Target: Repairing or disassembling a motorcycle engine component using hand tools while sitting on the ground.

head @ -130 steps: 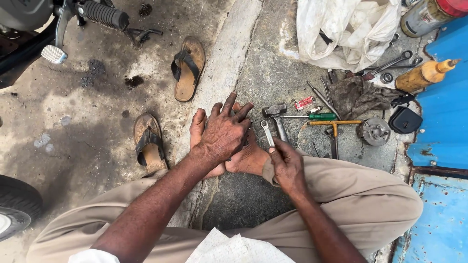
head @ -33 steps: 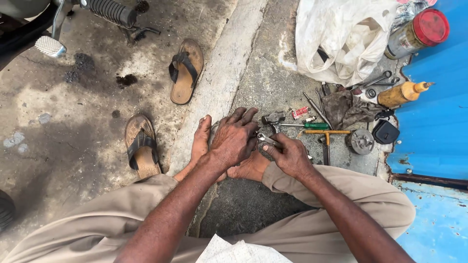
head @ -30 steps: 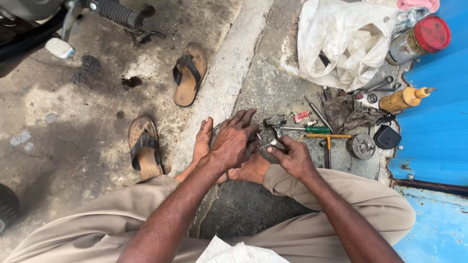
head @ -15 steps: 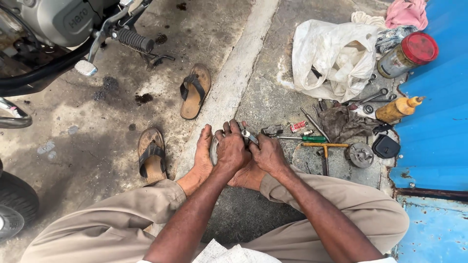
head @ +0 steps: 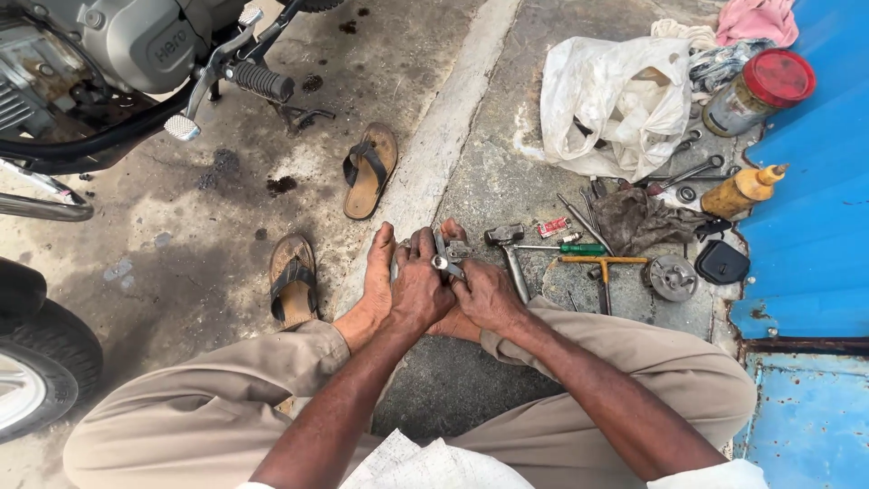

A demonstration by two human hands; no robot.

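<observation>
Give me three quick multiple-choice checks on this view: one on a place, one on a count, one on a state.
1. Where is the green-handled screwdriver?
A. on the ground right of the hands
B. inside the white bag
C. under the motorcycle

2. How many sandals lie on the ground?
A. one
B. two
C. four

3. What are the hands doing?
A. resting apart on the knees
B. together on a small metal part
C. holding a sandal

A: it lies beside the hammer.
B: one sandal is farther off, another sandal nearer.
B: left hand and right hand meet around the small metal part.
</observation>
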